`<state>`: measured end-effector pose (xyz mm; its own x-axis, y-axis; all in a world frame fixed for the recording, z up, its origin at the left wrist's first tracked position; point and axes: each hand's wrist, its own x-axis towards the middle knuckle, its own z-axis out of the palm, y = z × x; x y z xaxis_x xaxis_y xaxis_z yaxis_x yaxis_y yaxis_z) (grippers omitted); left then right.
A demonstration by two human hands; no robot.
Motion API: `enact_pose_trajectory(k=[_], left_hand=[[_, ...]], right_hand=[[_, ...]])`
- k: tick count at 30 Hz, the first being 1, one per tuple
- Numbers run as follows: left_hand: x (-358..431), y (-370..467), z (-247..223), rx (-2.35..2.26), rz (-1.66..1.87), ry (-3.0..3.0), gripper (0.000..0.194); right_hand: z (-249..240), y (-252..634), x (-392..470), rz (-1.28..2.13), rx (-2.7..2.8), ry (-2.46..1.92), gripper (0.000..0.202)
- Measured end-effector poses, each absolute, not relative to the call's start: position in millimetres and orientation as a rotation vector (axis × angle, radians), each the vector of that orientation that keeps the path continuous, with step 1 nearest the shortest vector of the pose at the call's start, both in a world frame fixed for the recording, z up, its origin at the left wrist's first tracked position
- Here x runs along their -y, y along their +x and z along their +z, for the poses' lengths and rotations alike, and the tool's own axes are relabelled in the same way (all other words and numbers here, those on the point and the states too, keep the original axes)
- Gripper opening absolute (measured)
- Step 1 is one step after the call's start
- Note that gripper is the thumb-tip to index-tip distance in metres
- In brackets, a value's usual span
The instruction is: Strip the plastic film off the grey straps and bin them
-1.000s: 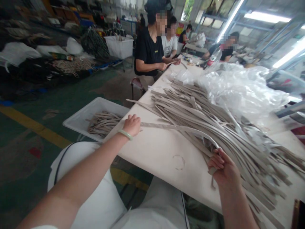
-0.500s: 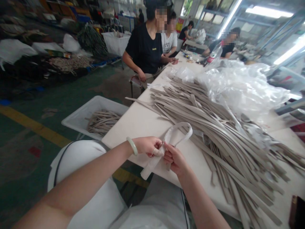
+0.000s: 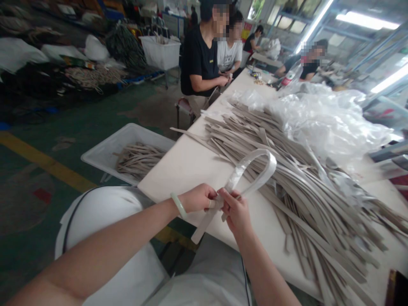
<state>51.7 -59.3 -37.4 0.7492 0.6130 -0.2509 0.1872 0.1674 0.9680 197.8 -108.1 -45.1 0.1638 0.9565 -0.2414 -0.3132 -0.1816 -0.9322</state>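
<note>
Both hands are closed on one pale strap (image 3: 244,165), which seems wrapped in shiny clear plastic. It rises in a loop above my fingers, and a flat end hangs down below them past the table edge. My left hand (image 3: 201,198), with a pale green bangle at the wrist and a wrapped finger, pinches the strap where its parts cross. Close beside it, my right hand (image 3: 234,207) grips the strap with the thumb on top. A large pile of grey-beige straps (image 3: 287,178) lies just beyond on the white table (image 3: 178,170).
Crumpled clear plastic bags (image 3: 328,119) cover the table's far right, near a bottle (image 3: 290,76). A white bin (image 3: 95,155) of straps stands left of the table. A dark-shirted co-worker (image 3: 200,59) sits at the far edge; more people are behind. A dark object (image 3: 397,287) is at lower right.
The strap's loop has grown larger and reaches farther up and right. My hands remain close together. The nearest co-worker has turned and brought both hands together at the table edge.
</note>
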Motion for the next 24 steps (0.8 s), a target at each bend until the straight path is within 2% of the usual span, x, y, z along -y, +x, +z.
enact_pose_trajectory(k=[6, 10, 15, 19, 24], left_hand=[[57, 61, -54, -0.958, 0.672, 1.207, 0.039], [60, 67, -60, -1.047, 0.724, 0.981, 0.045], [70, 66, -51, -0.571, 0.546, 0.831, 0.058], [75, 71, -49, -0.640, 0.623, 0.827, 0.051], [57, 71, -41, -0.829, 0.850, 0.841, 0.050]], right_hand=[[-59, 191, 120, 1.472, 0.849, -1.422, 0.042], [-65, 182, 128, 1.683, 0.861, -1.396, 0.040], [-56, 180, 126, 1.897, 0.780, -1.281, 0.041], [-43, 171, 130, 2.167, 0.723, -1.275, 0.041], [-54, 136, 173, 2.090, 0.726, -1.403, 0.046]])
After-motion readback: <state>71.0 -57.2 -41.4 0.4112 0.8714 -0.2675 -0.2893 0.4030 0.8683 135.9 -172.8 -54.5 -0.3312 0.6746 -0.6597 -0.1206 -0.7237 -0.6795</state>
